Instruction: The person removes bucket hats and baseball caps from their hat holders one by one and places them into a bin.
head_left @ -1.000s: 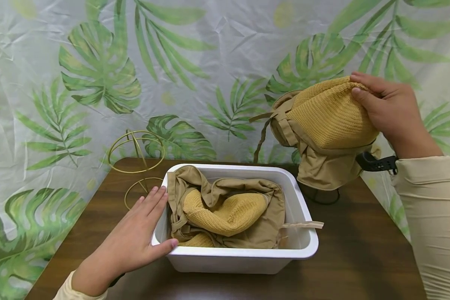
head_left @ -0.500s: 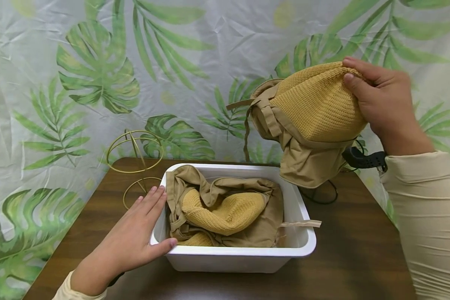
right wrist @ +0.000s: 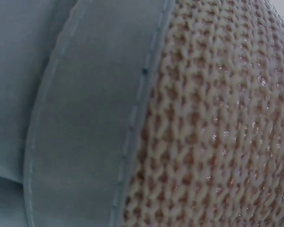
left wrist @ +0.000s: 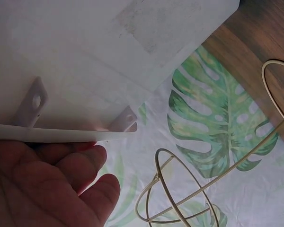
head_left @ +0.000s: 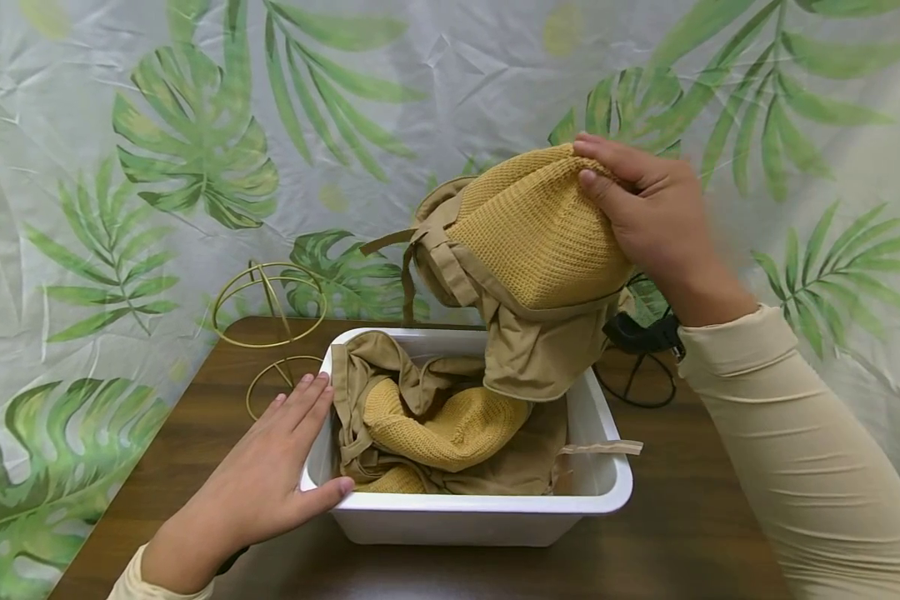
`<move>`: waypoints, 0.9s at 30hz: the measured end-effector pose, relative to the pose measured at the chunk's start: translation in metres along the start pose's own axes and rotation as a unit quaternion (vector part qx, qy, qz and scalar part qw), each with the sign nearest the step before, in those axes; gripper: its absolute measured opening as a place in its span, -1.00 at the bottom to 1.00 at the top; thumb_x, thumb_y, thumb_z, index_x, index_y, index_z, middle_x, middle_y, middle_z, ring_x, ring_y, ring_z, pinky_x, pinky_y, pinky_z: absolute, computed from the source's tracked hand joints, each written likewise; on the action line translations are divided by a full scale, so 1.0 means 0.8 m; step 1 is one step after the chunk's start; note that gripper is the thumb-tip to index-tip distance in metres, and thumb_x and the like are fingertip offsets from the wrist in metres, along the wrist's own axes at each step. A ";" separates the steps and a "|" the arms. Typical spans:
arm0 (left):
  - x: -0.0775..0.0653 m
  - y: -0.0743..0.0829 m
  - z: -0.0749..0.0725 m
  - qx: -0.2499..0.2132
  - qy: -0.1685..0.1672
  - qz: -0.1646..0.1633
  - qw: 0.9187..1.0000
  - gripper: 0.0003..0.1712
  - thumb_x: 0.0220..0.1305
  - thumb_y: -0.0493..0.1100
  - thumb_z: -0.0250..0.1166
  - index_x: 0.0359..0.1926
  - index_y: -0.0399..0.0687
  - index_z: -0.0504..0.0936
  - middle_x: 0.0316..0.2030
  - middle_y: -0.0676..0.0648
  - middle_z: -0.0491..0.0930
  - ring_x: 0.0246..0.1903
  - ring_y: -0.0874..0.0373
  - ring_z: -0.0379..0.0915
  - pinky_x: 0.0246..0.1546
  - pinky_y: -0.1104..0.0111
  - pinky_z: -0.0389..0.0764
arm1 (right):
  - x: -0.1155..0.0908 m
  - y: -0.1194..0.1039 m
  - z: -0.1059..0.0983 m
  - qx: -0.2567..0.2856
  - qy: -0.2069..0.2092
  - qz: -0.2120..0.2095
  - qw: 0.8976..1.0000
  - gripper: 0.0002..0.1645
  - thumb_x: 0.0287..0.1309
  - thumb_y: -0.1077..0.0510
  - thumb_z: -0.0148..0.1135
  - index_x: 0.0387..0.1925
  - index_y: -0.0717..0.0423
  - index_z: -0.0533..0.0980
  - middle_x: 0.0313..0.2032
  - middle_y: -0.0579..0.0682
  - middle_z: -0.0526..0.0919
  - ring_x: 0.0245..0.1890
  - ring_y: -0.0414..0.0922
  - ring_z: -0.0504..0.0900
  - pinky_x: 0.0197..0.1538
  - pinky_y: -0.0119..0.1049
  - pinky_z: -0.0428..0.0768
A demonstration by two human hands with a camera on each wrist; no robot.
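Note:
My right hand [head_left: 656, 208] pinches the peak of a sun hat's yellow knit crown [head_left: 540, 233]. The held hat hangs over the back right of a white plastic bin [head_left: 457, 504], its tan cloth brim drooping and a strap trailing at its left. In the right wrist view, the knit crown [right wrist: 213, 118] and a stitched cloth band [right wrist: 94, 118] fill the frame. More hat cloth of the same kind, a yellow knit crown [head_left: 450, 433] with tan brim, lies crumpled in the bin. My left hand [head_left: 270, 475] rests on the bin's left rim, fingers extended and thumb at the front corner.
A gold wire stand [head_left: 270, 342] stands behind the bin's left side. At the back right is a black wire stand [head_left: 671, 392], partly hidden. One pale strap [head_left: 603, 448] hangs over the bin's right rim. A leaf-print cloth [head_left: 195, 125] backs the brown wooden table [head_left: 690, 500].
My right hand has carried the hat leftward, rising a little and then dipping, from beyond the bin's right side to over the bin. My left hand has stayed at the rim.

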State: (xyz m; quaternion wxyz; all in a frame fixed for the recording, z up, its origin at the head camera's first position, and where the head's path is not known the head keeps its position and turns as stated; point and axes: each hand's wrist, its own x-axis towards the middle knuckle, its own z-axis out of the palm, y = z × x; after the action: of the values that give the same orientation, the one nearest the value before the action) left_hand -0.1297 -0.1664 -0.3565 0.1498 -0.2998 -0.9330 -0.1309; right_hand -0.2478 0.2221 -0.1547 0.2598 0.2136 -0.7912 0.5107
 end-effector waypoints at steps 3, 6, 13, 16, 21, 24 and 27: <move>0.000 0.000 0.000 0.000 0.000 0.000 1.000 0.12 0.18 0.38 0.24 0.41 -0.43 0.24 0.47 -0.31 0.12 0.46 -0.20 -0.02 0.35 -0.07 0.14 | -0.009 0.001 0.020 -0.035 -0.023 -0.025 0.999 -0.63 0.25 0.27 0.31 0.09 0.05 0.66 0.16 -0.07 0.62 0.27 -0.25 0.47 0.28 -0.37 0.38; 0.000 0.000 0.000 0.000 -0.003 -0.001 1.000 0.12 0.18 0.39 0.24 0.41 -0.43 0.24 0.47 -0.31 0.12 0.46 -0.20 -0.02 0.36 -0.07 0.14 | -0.019 0.005 0.036 -0.058 -0.046 -0.053 0.996 -0.63 0.25 0.27 0.31 0.09 0.05 0.66 0.18 -0.08 0.61 0.25 -0.28 0.48 0.27 -0.35 0.40; 0.001 -0.001 0.001 0.001 -0.006 -0.004 1.000 0.12 0.18 0.39 0.24 0.42 -0.43 0.24 0.48 -0.30 0.10 0.46 -0.20 -0.03 0.36 -0.06 0.13 | -0.042 0.010 0.062 -0.056 -0.109 -0.091 0.988 -0.62 0.26 0.27 0.30 0.11 0.05 0.65 0.19 -0.09 0.60 0.25 -0.27 0.47 0.26 -0.34 0.41; 0.001 -0.002 0.002 0.001 -0.004 -0.004 1.000 0.12 0.18 0.39 0.24 0.42 -0.42 0.24 0.48 -0.29 0.09 0.46 -0.20 -0.03 0.36 -0.07 0.14 | -0.051 0.010 0.068 -0.059 -0.141 -0.092 0.984 -0.61 0.26 0.25 0.30 0.13 0.02 0.64 0.21 -0.13 0.58 0.26 -0.27 0.46 0.27 -0.34 0.40; 0.002 -0.003 0.003 0.001 0.001 0.000 1.000 0.11 0.17 0.39 0.24 0.40 -0.44 0.27 0.46 -0.31 0.13 0.45 -0.20 0.00 0.33 -0.12 0.17 | -0.060 0.010 0.073 -0.043 -0.187 -0.099 0.976 -0.59 0.25 0.28 0.30 0.14 0.06 0.63 0.23 -0.08 0.56 0.29 -0.22 0.43 0.30 -0.29 0.38; 0.002 -0.003 0.004 -0.001 0.004 0.002 1.000 0.11 0.17 0.38 0.25 0.39 -0.45 0.27 0.45 -0.33 0.15 0.44 -0.20 0.02 0.31 -0.14 0.18 | -0.063 0.010 0.074 -0.037 -0.208 -0.103 0.972 -0.58 0.25 0.29 0.30 0.15 0.07 0.62 0.24 -0.08 0.56 0.30 -0.21 0.43 0.31 -0.28 0.37; 0.003 -0.003 0.004 -0.002 0.008 0.004 1.000 0.11 0.16 0.38 0.26 0.39 -0.45 0.28 0.44 -0.33 0.17 0.44 -0.19 0.04 0.30 -0.15 0.20 | -0.065 0.012 0.074 -0.028 -0.221 -0.104 0.969 -0.57 0.25 0.30 0.29 0.15 0.09 0.61 0.23 -0.09 0.56 0.30 -0.20 0.43 0.31 -0.27 0.38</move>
State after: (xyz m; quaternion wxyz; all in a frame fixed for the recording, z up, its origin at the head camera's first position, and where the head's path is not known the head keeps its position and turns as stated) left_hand -0.1339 -0.1661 -0.3593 0.1572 -0.3027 -0.9304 -0.1344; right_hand -0.2247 0.1752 -0.2144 0.1364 0.3950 -0.8164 0.3986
